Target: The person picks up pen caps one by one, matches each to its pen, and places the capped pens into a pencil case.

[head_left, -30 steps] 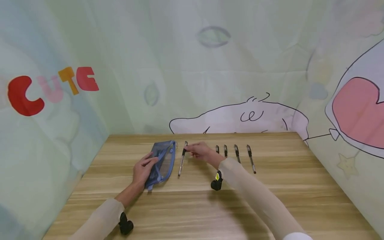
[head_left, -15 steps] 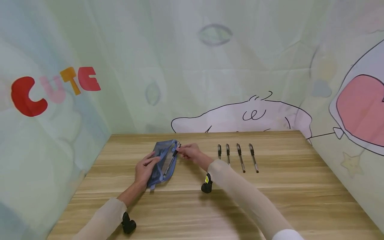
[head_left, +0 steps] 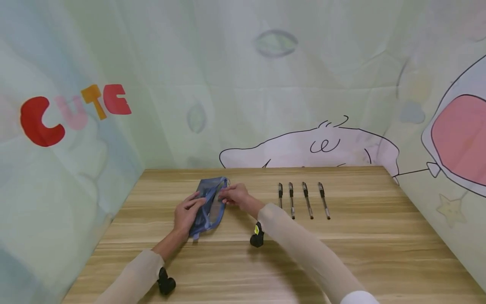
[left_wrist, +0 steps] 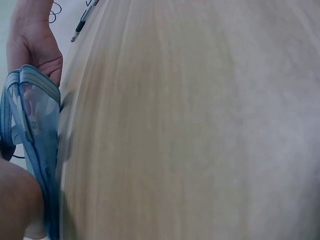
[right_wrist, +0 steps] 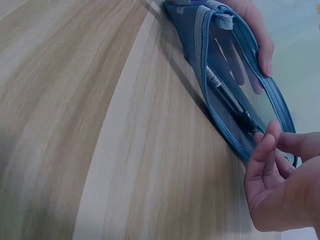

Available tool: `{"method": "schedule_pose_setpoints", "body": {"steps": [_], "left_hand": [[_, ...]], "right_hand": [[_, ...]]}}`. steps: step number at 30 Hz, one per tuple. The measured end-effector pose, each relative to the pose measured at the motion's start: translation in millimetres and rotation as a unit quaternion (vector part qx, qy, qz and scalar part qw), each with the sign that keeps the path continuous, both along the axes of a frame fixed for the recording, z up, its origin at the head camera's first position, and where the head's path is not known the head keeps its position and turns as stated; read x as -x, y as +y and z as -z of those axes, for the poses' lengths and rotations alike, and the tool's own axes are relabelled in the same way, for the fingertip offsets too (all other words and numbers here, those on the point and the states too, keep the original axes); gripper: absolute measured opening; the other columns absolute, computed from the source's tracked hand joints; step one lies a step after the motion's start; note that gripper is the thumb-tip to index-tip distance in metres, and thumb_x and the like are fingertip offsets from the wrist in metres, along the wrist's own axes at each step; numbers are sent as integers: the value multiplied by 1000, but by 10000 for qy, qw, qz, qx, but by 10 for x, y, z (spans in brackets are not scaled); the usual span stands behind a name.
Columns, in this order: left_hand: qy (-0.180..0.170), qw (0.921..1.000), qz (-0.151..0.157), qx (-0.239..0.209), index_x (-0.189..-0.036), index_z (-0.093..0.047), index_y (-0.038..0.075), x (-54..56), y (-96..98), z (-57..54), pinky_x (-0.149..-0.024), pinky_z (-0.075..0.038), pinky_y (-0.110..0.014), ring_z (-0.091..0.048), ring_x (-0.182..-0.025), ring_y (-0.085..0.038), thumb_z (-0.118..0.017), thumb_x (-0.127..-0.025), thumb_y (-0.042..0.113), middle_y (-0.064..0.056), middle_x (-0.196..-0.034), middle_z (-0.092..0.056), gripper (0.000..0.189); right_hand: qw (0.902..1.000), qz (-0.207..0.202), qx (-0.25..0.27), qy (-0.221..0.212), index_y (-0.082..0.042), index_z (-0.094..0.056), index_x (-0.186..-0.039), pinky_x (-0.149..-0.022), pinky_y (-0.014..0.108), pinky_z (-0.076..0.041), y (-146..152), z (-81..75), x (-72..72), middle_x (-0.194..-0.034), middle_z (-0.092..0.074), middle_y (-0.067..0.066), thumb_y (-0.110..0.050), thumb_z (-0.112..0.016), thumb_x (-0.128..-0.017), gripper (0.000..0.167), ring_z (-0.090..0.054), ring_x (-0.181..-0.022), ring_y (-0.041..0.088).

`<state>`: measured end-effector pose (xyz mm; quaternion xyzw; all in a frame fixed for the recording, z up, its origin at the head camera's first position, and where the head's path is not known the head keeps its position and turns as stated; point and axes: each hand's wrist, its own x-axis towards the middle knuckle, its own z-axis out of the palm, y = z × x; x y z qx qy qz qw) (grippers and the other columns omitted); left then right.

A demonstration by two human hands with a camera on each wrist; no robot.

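A blue mesh zip pouch (head_left: 219, 217) lies on the table with its mouth spread. My left hand (head_left: 186, 213) grips its left side, thumb and fingers at the edge of the opening. In the right wrist view some left fingers show through the mesh. My right hand (head_left: 237, 196) is at the far right part of the opening, fingertips inside the rim. There it pinches the black end of a clear-barrelled pen (right_wrist: 227, 95), which lies lengthwise inside the pouch (right_wrist: 204, 60). In the head view the pen is mostly hidden by mesh and fingers.
Several similar pens (head_left: 306, 200) with black caps lie in a row on the wooden table (head_left: 243, 270), right of my right hand. A printed curtain (head_left: 182, 84) hangs behind the table's far edge and at both sides. Small black devices (head_left: 257, 236) sit at both wrists.
My right hand has moved left with the pen, from the table beside the pouch, over its rim and into the opening. My left hand keeps its hold on the pouch.
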<state>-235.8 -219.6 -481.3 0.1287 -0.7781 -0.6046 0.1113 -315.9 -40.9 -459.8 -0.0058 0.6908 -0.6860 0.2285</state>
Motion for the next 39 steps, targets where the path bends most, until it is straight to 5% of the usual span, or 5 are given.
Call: {"method": "schedule_pose_setpoints", "body": {"steps": [10,14,20,30,39], "left_hand": [[-41,9999,93,9,-119,-73,-3,8,15,7,-123,-36,-37,-47,-146,-25,-75,-93,27,-6,-149,-59,39],[-24,10000,83,40,-119,-73,-3,18,17,4,-123,-37,-37,-49,-145,-25,-75,-93,26,-7,-148,-60,38],[-61,9999,111,28,-120,-72,-4,10,-10,-10,-123,-37,-37,-48,-146,-25,-75,-94,27,-7,-149,-59,40],[-42,10000,15,59,-119,-72,-4,6,-55,-8,-123,-36,-36,-49,-145,-25,-76,-93,27,-7,-147,-60,40],[-86,9999,91,101,-120,-72,-4,8,-6,4,-123,-35,-37,-47,-146,-26,-75,-94,27,-8,-149,-59,41]], "right_hand": [[9996,-259,-19,-64,11,-65,-126,-54,16,-48,282,-85,25,-75,-71,0,1,-66,-96,32,-57,-54,3],[9996,-205,-208,36,10,-63,-130,-59,18,-49,532,-144,75,-100,-78,13,-3,-65,-98,35,-61,-61,5],[9987,-170,-481,84,7,-60,-135,-64,19,-49,961,-201,109,-132,-67,26,-9,-63,-101,38,-62,-68,6],[9930,98,-1069,493,9,-62,-132,-61,19,-49,1489,-226,131,-125,-70,26,-11,-62,-102,37,-62,-65,4],[9877,598,-1371,460,11,-65,-123,-58,17,-53,1778,-186,120,-88,-73,9,-8,-64,-100,29,-60,-60,5]]}}
